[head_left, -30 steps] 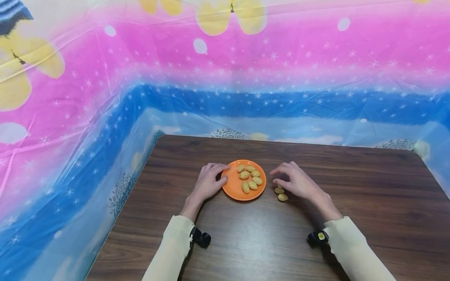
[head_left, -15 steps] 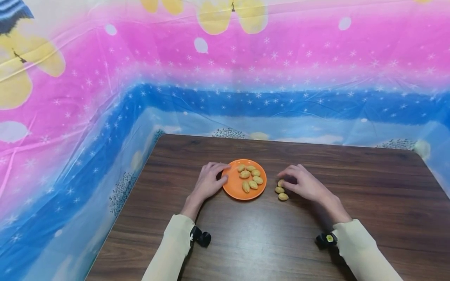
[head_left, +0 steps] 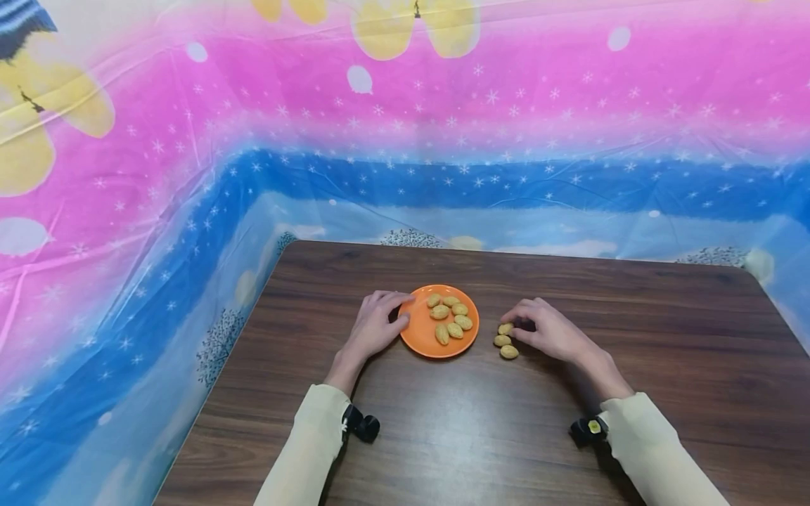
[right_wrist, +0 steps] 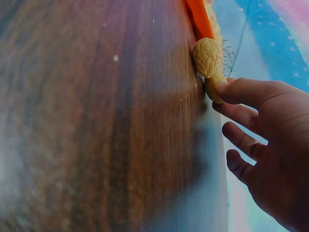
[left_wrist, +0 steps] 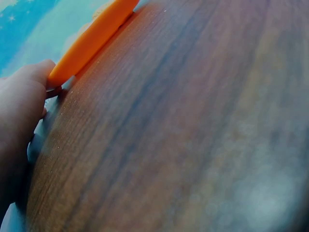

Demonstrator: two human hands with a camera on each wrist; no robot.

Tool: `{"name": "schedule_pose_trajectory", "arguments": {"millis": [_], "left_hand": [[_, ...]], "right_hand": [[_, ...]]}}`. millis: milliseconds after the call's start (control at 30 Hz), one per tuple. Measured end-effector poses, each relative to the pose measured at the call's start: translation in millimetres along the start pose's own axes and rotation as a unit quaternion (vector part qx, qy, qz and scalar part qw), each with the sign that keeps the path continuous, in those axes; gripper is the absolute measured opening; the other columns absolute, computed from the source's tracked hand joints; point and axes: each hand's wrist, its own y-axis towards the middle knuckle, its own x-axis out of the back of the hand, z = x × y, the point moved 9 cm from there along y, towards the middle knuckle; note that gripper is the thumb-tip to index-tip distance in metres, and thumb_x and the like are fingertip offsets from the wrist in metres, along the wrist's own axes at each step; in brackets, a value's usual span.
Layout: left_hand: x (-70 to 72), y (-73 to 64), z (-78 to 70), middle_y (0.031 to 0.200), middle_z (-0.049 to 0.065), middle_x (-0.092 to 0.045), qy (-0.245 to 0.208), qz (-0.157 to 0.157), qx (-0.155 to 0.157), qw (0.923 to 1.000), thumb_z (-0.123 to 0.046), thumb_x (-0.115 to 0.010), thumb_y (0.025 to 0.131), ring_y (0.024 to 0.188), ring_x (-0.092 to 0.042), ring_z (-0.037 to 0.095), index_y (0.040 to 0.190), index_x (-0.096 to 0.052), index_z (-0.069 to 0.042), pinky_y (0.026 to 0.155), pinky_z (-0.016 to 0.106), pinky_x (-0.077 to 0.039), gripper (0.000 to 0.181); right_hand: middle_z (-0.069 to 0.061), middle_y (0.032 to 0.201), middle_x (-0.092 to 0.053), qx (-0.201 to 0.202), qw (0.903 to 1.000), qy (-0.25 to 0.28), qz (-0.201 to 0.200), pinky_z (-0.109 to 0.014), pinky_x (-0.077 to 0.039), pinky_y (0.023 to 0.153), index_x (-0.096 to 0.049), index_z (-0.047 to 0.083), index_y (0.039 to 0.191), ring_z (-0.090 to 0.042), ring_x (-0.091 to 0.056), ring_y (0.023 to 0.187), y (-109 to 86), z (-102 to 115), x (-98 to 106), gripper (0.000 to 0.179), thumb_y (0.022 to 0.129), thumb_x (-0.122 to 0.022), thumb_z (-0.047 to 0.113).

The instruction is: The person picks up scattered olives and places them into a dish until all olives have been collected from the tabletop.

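The right hand (head_left: 553, 335) pinches the far nut (head_left: 505, 329) of three lined up on the counter (head_left: 455, 436), right of the orange plate (head_left: 419, 337), whose left rim the left hand (head_left: 373, 327) grips.

Forearms (head_left: 306, 443) angle inward, left grip (head_left: 372, 327) loosely curved, right grip (head_left: 549, 333) pinching.

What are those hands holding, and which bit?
The left hand holds the orange plate by its left rim. The right hand pinches a nut-like piece, the farthest of three beside the plate, by its right end.
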Motion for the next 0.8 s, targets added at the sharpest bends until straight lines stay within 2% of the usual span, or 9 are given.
{"name": "schedule_pose_trajectory", "arguments": {"millis": [333,800], "left_hand": [[-0.1,1.4,-1.0,0.135,-0.004,-0.063,0.001,0.003,0.000,1.0000,-0.032,-0.059,0.097,0.127,-0.048,0.021,0.134,-0.064,-0.025,0.114,0.048,-0.031,0.038],[-0.4,-0.7,2.1,0.135,-0.004,-0.062,-0.002,-0.001,0.005,1.0000,-0.033,-0.059,0.097,0.128,-0.048,0.021,0.134,-0.063,-0.027,0.112,0.050,-0.033,0.038]], "right_hand": [[0.003,0.107,-0.068,0.009,0.9994,-0.008,-0.031,-0.044,-0.048,0.089,-0.074,0.020,0.113,-0.019,-0.058,0.105,2.9,4,9,0.019,0.094,-0.069,0.020],[0.005,0.106,-0.067,0.027,0.9990,0.008,-0.036,-0.038,-0.047,0.082,-0.074,0.022,0.112,-0.014,-0.056,0.100,19.5,28,5,0.019,0.094,-0.068,0.022]]}}
